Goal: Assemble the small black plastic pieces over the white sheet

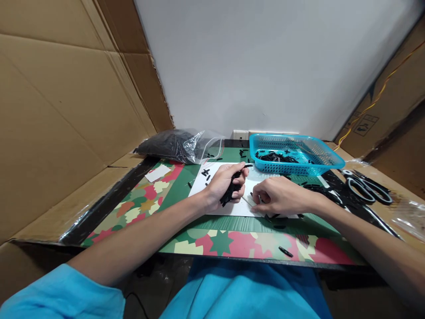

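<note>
My left hand [223, 180] is closed around a bundle of small black strips [229, 195], held just above a white sheet [198, 188]. One black strip sticks out by the thumb and index finger. To its right, my right hand [282, 195] is low over the same sheet with its fingers curled and pinched together. What sits between those fingertips is too small to tell. Loose black strips lie around and under the right hand, and a few more are scattered left of the left hand. A single black strip [285, 252] rests near the table's front edge.
A blue plastic basket [299, 169] with black strips inside stands at the back right. Behind my left hand lies a clear bag [166, 145] full of black material. Scissors [361, 189] with white-rimmed handles are at the right. Cardboard walls [59, 97] flank the patterned table [229, 243].
</note>
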The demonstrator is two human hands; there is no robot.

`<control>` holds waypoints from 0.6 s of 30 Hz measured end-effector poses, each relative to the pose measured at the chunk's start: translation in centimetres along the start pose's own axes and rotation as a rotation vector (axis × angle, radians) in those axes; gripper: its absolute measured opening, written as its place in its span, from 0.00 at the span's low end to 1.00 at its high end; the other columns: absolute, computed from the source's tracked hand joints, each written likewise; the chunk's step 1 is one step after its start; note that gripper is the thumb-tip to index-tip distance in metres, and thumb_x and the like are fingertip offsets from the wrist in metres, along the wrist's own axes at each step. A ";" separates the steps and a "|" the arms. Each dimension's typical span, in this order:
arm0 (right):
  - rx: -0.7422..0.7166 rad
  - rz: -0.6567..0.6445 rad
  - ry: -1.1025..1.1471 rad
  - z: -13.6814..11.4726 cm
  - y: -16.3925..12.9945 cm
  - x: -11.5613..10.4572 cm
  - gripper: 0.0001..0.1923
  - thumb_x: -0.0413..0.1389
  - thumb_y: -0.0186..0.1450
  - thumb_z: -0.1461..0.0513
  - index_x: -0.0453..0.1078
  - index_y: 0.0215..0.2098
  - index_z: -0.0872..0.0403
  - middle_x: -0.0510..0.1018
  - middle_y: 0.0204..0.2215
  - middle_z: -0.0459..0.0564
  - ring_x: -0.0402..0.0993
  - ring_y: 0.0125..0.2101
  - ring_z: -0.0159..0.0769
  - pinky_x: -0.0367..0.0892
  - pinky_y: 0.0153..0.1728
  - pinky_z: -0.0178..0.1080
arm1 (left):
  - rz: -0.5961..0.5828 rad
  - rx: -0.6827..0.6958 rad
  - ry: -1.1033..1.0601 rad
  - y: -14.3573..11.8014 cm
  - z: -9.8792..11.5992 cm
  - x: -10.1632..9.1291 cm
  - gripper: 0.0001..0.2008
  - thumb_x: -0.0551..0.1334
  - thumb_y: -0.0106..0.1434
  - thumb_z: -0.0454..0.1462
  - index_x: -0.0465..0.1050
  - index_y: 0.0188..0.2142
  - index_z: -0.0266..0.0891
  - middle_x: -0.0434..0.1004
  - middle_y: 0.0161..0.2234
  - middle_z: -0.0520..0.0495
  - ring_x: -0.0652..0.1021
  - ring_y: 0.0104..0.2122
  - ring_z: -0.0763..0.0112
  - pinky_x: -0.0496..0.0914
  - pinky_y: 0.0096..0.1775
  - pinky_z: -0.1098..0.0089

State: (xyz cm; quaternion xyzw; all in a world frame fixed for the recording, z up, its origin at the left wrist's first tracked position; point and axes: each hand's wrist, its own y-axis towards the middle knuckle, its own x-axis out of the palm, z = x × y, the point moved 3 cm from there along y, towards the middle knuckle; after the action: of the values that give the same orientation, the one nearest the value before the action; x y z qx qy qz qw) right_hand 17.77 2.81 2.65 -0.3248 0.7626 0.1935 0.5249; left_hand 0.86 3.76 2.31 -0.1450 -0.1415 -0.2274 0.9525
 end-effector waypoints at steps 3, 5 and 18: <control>0.014 -0.006 0.018 0.1 0.1 0.1 0.15 0.63 0.66 0.52 0.75 0.28 0.53 0.77 0.22 0.43 0.61 0.22 0.28 0.48 0.26 0.36 | -0.008 0.015 -0.001 0.0 0.0 0.0 0.16 0.61 0.70 0.49 0.68 0.32 0.40 0.52 0.20 0.60 0.61 0.13 0.80 0.54 0.14 0.78; 0.017 0.004 0.029 0.1 0.1 0.2 0.14 0.63 0.66 0.52 0.75 0.28 0.53 0.76 0.21 0.43 0.60 0.22 0.28 0.48 0.26 0.36 | -0.011 0.014 0.001 0.0 0.0 0.0 0.17 0.60 0.70 0.49 0.68 0.32 0.40 0.52 0.20 0.60 0.60 0.13 0.80 0.54 0.14 0.78; 0.077 0.146 0.369 1.6 0.2 -1.0 0.11 0.61 0.64 0.59 0.74 0.26 0.57 0.66 0.16 0.40 0.55 0.19 0.26 0.47 0.21 0.34 | -0.012 0.005 -0.026 -0.1 0.0 -0.1 0.14 0.62 0.67 0.47 0.69 0.31 0.40 0.52 0.21 0.60 0.60 0.13 0.80 0.54 0.14 0.77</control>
State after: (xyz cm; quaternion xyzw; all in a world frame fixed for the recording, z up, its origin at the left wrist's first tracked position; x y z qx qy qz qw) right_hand 18.93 4.25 2.92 -0.2782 0.8742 0.1387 0.3729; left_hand 0.78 3.73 2.29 -0.1446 -0.1554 -0.2306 0.9496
